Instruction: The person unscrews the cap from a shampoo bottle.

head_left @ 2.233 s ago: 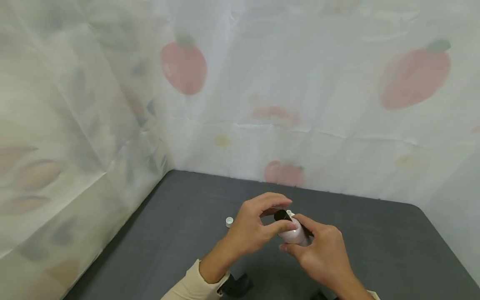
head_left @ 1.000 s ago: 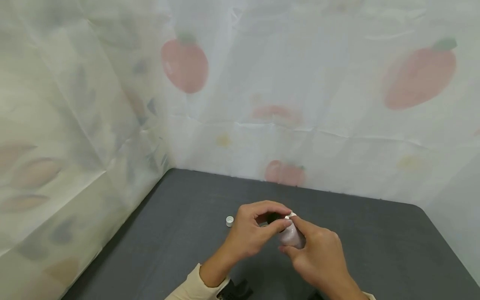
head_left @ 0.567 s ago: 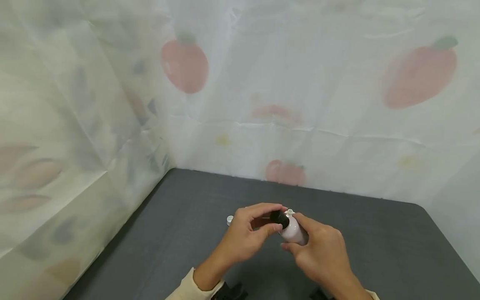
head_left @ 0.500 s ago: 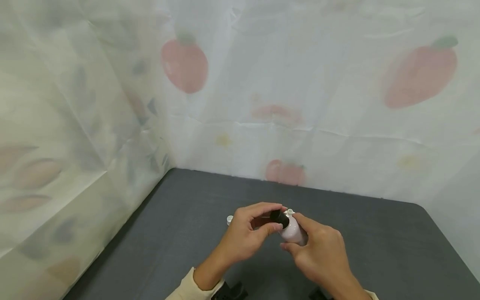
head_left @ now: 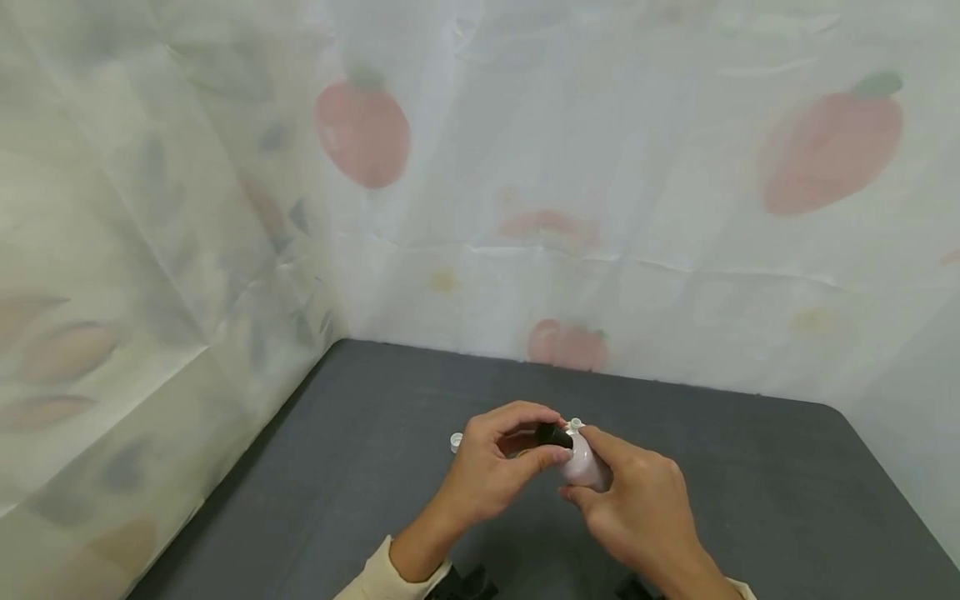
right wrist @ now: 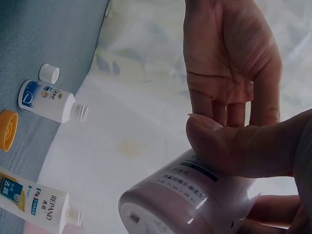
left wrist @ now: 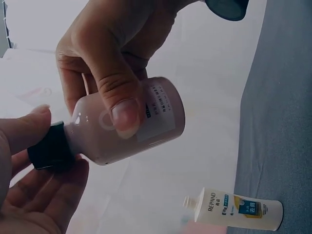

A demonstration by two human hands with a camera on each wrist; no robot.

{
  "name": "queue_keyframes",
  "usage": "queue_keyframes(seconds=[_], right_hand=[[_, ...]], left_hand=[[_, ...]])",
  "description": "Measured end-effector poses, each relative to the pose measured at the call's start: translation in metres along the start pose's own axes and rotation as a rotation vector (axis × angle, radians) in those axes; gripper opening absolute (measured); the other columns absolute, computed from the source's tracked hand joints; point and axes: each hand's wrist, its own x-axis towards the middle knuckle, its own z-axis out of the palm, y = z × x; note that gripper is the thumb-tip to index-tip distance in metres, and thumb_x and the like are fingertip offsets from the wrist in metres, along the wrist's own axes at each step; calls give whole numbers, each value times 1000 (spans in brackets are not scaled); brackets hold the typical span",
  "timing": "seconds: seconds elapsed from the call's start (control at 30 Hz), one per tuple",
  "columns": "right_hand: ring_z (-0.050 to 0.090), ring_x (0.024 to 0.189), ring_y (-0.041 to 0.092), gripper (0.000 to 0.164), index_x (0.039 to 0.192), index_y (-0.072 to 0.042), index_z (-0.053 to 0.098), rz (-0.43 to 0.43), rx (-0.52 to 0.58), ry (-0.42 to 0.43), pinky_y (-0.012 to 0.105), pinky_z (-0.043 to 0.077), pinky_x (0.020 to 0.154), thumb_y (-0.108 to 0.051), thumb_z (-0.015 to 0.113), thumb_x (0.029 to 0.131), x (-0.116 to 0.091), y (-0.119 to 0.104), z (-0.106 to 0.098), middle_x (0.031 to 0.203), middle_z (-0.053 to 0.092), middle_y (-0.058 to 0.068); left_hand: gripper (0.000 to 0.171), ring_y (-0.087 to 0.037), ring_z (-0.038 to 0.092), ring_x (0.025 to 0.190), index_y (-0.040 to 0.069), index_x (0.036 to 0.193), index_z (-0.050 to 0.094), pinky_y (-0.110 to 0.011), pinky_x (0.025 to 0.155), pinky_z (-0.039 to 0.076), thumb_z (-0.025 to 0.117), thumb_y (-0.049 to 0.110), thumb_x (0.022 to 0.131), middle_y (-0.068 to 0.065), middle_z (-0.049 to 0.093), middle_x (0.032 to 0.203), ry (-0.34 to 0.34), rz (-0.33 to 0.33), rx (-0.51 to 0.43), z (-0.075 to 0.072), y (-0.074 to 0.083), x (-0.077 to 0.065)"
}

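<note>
My right hand holds a small translucent pinkish bottle by its body, thumb across the printed label in the left wrist view. The bottle is tilted above the table, its neck towards my left hand. Thumb and fingers of the left hand pinch a black cap at the end of the neck; a short stretch of neck shows below it. In the right wrist view the bottle's base faces the camera, and the cap is hidden.
An uncapped white REPAND bottle stands behind the hands. An uncapped white Dove bottle stands near a white cap and an orange cap. All are on the dark grey table, backed by printed curtains.
The left hand's fingers reached over the bottle's shoulder, then drew back left and took a fresh grip on the black cap. The right hand keeps its hold with the bottle barely shifted.
</note>
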Motion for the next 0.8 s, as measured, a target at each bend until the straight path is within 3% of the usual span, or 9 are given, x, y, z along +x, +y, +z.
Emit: queue_keyframes(seconds=[0.1,0.27,0.37,0.43,0.63,0.73,0.8], right_hand=[[74,75,12,63,118,-16,79,-2,-5,3,32,56,63,-18,101,59,0,-1,0,100,82,-1],[75,77,14,63,118,-15,78,17,7,-16,35,58,64,-18,101,60,1,-2,-1,100,82,0],[75,77,14,62,119,-15,78,41,14,-29,37,59,66,-18,101,61,2,-1,-2,101,82,0],[75,78,14,62,119,-15,78,53,10,-30,38,59,67,-19,101,61,2,0,-3,101,82,0],[76,78,15,64,119,-14,78,23,-5,0,38,58,66,-19,102,59,0,1,-2,101,82,1],[75,75,13,66,117,-14,79,-24,-15,52,34,56,63,-17,102,55,-3,1,1,99,82,-1],[75,73,12,66,115,-14,79,-62,-23,87,32,56,60,-15,103,53,-4,1,2,96,82,-1]], left_hand=[[29,-15,72,114,-1,121,70,-34,94,63,76,6,94,-22,69,124,27,-24,-34,2,0,-1],[37,-18,64,133,-6,134,64,-29,104,58,70,2,98,-27,62,143,-9,-3,-123,4,-2,-4],[41,-16,65,132,-8,140,59,-28,105,57,66,-1,100,-31,61,142,-38,23,-149,4,-3,-7],[43,-13,66,130,-8,142,57,-26,105,56,65,-2,100,-33,61,140,-41,4,-157,3,-3,-8],[39,-3,69,118,-5,134,64,-24,100,59,71,0,96,-32,67,129,34,-90,-104,4,-1,-9],[37,-5,70,116,-2,131,66,-25,97,60,74,2,95,-30,68,126,51,-68,-107,5,-1,-8],[35,-8,70,115,-3,129,66,-26,95,61,73,1,95,-31,67,124,43,-17,-125,7,-2,-6]])
